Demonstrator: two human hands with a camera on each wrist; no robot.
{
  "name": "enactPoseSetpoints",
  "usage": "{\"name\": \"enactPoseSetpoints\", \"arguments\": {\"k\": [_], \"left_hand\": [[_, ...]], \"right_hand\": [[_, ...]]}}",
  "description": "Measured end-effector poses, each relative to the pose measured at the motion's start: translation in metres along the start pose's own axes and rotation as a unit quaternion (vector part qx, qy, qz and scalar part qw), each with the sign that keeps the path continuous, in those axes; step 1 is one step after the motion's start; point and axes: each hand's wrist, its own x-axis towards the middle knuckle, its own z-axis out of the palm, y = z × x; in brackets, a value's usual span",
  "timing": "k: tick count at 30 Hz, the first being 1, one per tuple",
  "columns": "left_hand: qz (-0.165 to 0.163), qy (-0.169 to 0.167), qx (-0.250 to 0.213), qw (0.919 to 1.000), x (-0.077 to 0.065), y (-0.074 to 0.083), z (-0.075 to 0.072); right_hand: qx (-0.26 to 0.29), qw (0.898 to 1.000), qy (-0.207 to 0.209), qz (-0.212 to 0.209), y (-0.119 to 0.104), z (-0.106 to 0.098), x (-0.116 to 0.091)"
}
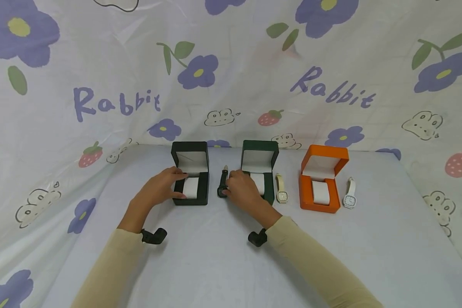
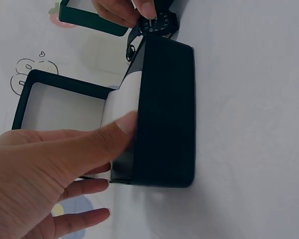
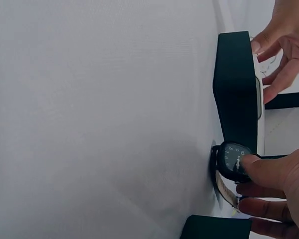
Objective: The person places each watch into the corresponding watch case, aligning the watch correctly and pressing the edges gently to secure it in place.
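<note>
The right hand pinches the square black wristwatch; too slack a hold could drop it. Cannot tell whether the left hand grips the padded white cushion.

On the patterned cloth, beyond the left hand and off to its left, purple handwritten letters spell "Rabbit". A second "Rabbit" stands on the same cloth beyond the right hand and to its right, slanting downward toward its end (both words open with a capital R). Beneath the right hand's thumb, the dark dial of the black watch carries pale numerals, partly covered and too blurred to read surely. Farther right of that hand, the gold watch and the silver watch have dials too small to read.
</note>
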Motion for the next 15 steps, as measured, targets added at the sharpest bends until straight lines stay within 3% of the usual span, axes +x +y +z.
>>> {"name": "enactPoseSetpoints", "arguments": {"k": [9, 15], "left_hand": [[0.003, -0.011, 0.014, 0.9998, 0.0062, 0.0043, -0.0026], [0.004, -0.029, 0.005, 0.9996, 0.0076, 0.0082, -0.0075]], "right_hand": [[0.026, 1.000, 0.003, -0.009, -0.0042, 0.0021, 0.0009], [0.081, 0.997, -0.006, 0.005, -0.0075, 0.0019, 0.0007]]}}
